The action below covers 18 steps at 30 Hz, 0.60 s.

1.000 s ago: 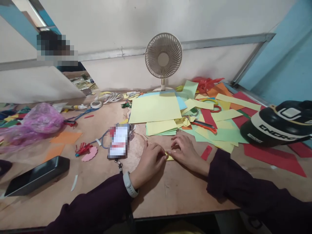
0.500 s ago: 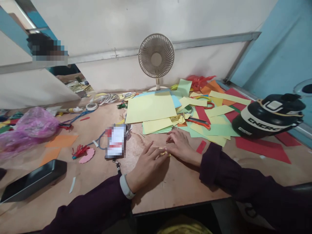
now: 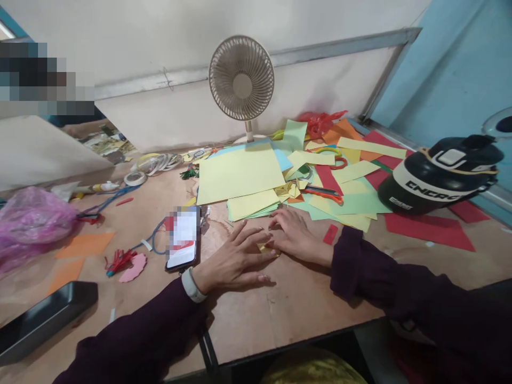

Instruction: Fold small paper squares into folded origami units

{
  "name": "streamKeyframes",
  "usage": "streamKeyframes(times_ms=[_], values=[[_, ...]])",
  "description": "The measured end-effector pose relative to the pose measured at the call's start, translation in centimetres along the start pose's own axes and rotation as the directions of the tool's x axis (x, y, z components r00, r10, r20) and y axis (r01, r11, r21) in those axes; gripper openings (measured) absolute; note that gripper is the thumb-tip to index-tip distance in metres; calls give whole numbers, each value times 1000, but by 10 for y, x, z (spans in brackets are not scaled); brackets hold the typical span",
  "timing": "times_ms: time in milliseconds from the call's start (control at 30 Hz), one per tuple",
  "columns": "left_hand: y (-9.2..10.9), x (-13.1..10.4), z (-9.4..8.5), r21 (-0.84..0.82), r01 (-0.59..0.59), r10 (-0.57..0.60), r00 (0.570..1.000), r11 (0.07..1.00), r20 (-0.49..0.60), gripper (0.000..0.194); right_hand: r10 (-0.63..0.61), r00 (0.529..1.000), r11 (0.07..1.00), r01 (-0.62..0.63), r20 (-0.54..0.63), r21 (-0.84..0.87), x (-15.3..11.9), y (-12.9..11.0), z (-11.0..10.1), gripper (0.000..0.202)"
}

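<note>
Left hand point(image 3: 234, 260): palm down, low over the tabletop point(image 3: 248, 325), fingers spread apart; nothing is seen gripped. Right hand point(image 3: 295, 236): fingers bent, tips lowered at the right end of a small yellow paper piece point(image 3: 263, 248); whether it is pinched cannot be told. The piece is located between the two hands, mostly covered by fingers.

Just beside the left wrist, a lit phone point(image 3: 183, 237) is noted, screen partly blurred. Right of the right hand, a small red strip point(image 3: 330, 234) is laid flat. Beyond the hands, a large pale-yellow sheet point(image 3: 242, 173) is set over smaller yellow and green sheets point(image 3: 253, 205); an orange-handled cutter point(image 3: 324, 193) is placed to their right. A desk fan point(image 3: 241, 77) is stood at the far side, a black bottle point(image 3: 436, 176) at the right. At the left, a pink plastic bag point(image 3: 36, 221) and a black case point(image 3: 50, 317) are observed.
</note>
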<state>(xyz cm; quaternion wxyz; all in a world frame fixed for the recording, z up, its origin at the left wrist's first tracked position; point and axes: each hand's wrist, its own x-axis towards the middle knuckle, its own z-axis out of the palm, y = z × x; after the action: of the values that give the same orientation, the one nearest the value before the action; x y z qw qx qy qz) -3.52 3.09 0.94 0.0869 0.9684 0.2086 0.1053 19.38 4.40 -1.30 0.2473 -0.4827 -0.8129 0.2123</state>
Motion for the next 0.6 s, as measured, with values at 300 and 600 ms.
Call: streamKeyframes(times_ms=[300,600], values=[[-7,1,3,-3,-29,29,995,1000,98,58,43,996,999,-45,72,22,2,-3,-3,29],[-9,5,4,-9,-68,69,992,998,103,69,5,999,1000,-6,42,28,2,4,5,38]])
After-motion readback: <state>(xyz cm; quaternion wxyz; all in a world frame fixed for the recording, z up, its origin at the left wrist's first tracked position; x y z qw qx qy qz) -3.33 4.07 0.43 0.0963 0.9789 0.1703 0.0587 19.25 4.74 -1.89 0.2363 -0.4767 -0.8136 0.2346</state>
